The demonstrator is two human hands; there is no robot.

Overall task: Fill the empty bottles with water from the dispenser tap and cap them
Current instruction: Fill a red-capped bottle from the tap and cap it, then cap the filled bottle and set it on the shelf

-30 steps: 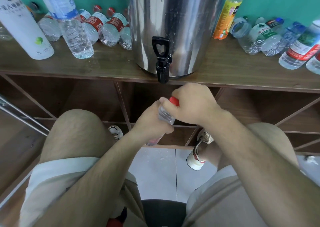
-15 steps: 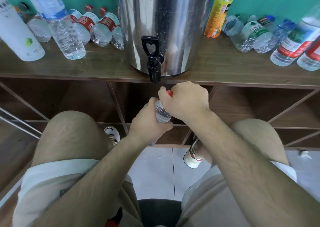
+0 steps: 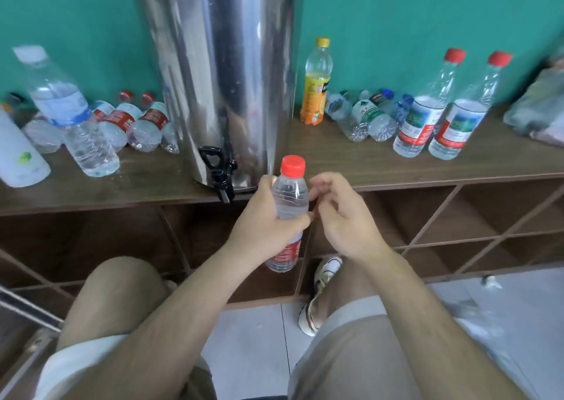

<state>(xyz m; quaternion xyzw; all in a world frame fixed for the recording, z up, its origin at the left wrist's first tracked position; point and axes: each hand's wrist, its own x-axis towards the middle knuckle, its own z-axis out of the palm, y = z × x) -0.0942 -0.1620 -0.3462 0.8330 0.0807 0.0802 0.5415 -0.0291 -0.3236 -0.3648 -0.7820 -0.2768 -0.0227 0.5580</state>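
Observation:
My left hand (image 3: 268,222) grips a small clear water bottle (image 3: 290,198) with a red label, held upright just below the shelf edge. Its red cap (image 3: 293,165) sits on the neck. My right hand (image 3: 341,213) hovers just right of the bottle, fingers loosely curled and apart, holding nothing. The steel dispenser (image 3: 219,73) stands on the wooden shelf (image 3: 351,161), and its black tap (image 3: 218,170) hangs over the edge, left of the bottle.
Several bottles lie left of the dispenser (image 3: 134,124) beside one standing bottle (image 3: 70,115). To the right are an orange juice bottle (image 3: 316,85), lying bottles (image 3: 366,118) and two upright red-capped bottles (image 3: 442,106). Open cubbies are below; my knees and a shoe (image 3: 320,292) are near.
My right hand has come off the red cap and opened beside the bottle. The left hand lifted the bottle upright and rightward; the view tilted up.

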